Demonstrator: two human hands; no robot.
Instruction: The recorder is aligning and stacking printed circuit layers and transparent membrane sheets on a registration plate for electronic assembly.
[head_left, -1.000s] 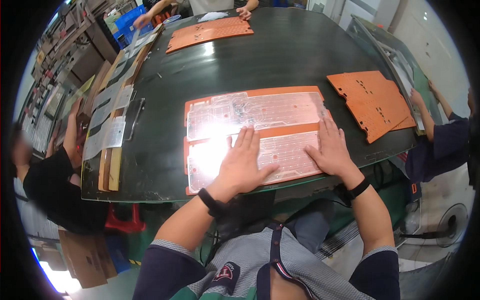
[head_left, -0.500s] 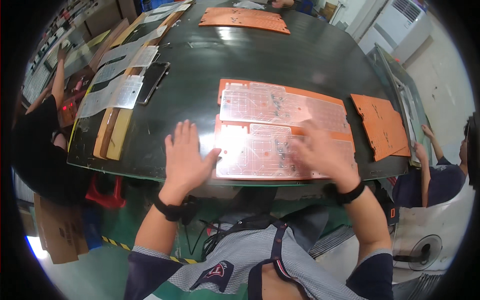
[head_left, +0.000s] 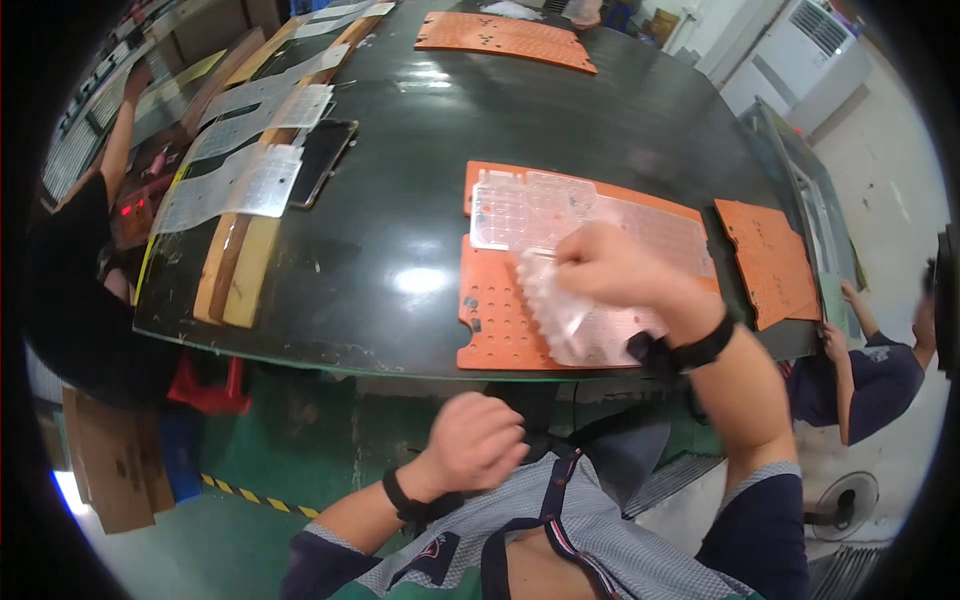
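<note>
My right hand is closed on a clear plastic film sheet and bends its left part up off the near orange perforated board. The sheet's right part still lies over that board. Just behind it, a second orange board carries another clear film sheet with fine printed lines, lying flat. My left hand is off the table's front edge, near my waist, its fingers curled in with nothing seen in them.
Film strips lie over wooden bars at left, beside a dark phone. More orange boards lie at the right and far end. One person works at left, another at right.
My left hand has left the table and drawn back toward my waist, its fingers now curled. My right hand has gripped the near film sheet and peeled its left part up and rightward.
</note>
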